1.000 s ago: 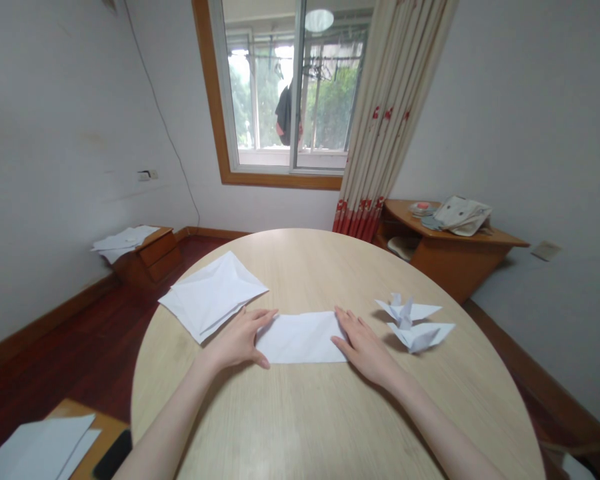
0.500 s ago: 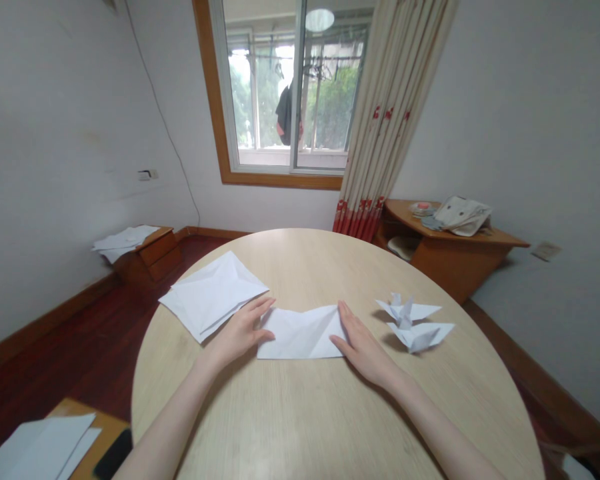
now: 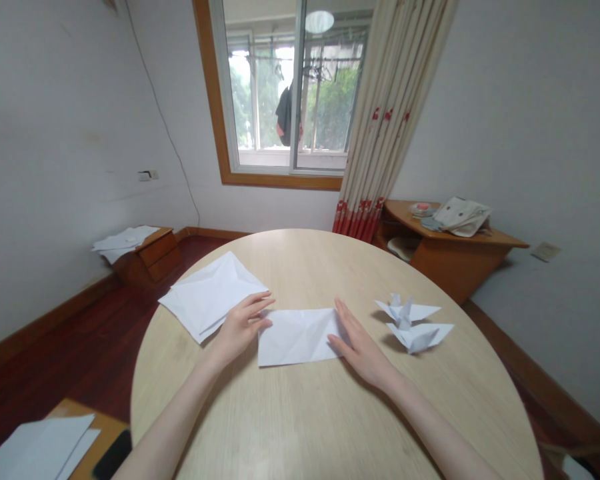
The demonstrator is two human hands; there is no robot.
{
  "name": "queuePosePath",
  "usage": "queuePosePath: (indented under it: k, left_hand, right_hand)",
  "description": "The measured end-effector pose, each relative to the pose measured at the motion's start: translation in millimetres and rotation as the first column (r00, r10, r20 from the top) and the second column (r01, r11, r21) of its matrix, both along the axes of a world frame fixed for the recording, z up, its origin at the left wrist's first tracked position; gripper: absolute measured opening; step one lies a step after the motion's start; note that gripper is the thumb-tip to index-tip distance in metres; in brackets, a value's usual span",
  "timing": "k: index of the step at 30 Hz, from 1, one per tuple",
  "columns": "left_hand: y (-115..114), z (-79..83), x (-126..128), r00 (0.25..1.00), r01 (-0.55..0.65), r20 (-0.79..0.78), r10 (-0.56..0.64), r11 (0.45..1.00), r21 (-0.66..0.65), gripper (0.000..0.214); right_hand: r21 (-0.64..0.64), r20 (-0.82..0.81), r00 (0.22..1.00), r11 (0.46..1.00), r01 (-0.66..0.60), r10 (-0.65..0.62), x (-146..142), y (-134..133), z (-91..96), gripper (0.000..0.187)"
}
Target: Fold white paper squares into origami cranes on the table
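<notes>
A creased white sheet of paper (image 3: 300, 339), folded into a wide rectangle, lies in front of me between my two hands. My left hand (image 3: 243, 327) is at its left edge, the fingers stretched out and spread, the thumb tip over the margin. At the other end, my right hand (image 3: 355, 343) has its thumb on top of the paper and its straight fingers along the right edge, gripping that side. Part of the right edge is hidden under this hand. To the right stand two folded paper cranes (image 3: 423, 337), close together.
A stack of creased white sheets (image 3: 213, 293) lies on the round table (image 3: 300, 427), beside my left hand. More paper (image 3: 40, 447) and a dark phone (image 3: 113, 455) are at the lower left. A wooden desk (image 3: 450, 257) stands beyond the table on the right.
The paper's upper edge has straightened, and its lower left corner has swung slightly towards me. My left hand has shifted a little away from me; the right has barely moved.
</notes>
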State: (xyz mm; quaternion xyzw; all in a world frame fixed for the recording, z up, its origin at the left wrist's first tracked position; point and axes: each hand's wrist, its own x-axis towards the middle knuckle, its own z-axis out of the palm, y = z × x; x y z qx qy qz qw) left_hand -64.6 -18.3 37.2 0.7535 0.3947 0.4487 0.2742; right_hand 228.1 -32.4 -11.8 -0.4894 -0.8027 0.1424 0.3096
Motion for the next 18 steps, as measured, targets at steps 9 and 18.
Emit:
queuePosePath:
  k: [9, 18]
  left_hand:
    - [-5, 5.1, 3, 0.974, 0.104, 0.207, -0.087, 0.992, -0.070, 0.034]
    - [-11, 15.5, 2, 0.889, 0.311, 0.425, -0.172, 0.907, -0.284, 0.066]
  right_hand:
    - [0.341, 0.170, 0.985, 0.939, -0.038, -0.022, -6, -6, 17.8, 0.066]
    - [0.438, 0.245, 0.967, 0.882, -0.173, 0.068, -10, -16, 32.6, 0.069]
